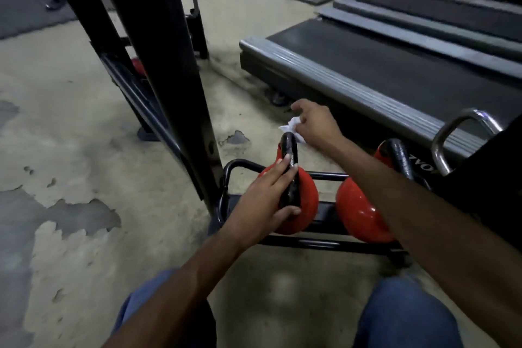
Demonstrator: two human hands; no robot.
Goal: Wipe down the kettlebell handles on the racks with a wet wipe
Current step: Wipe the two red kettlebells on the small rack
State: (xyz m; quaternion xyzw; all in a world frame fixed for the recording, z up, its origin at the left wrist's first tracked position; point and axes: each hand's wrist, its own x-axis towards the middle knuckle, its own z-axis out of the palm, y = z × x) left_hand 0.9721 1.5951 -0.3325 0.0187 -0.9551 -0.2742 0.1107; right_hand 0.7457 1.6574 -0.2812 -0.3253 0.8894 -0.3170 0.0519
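The worn concrete floor (84, 127) fills most of the view, its paint flaked off in dark patches. A treadmill (381, 70) lies across the upper right, and a black frame post (175, 79) slants down through the middle. At the foot of the post sits a low black rack (310, 243) with two red kettlebells side by side on its rails. The right kettlebell (361, 212) stands untouched under the right forearm. Beside it a shiny steel loop (440, 138) rises, its lower part hidden by something dark at the frame's edge. The person's knees in blue jeans (404, 316) show at the bottom.

The left kettlebell (306, 195) is at the left end of the rack, its black handle (291, 147) pointing up and away. The left hand (262, 198) grips this handle low down. The fingers lie nearly straight along its left side, and the thumb is wrapped across its near base against the red body.

The right hand (317, 124) reaches over to the top of the same handle. Its thumb and fingers pinch a small crumpled white wipe (291, 125), while the index finger sticks out loosely above. The wipe touches the top curve of the handle.
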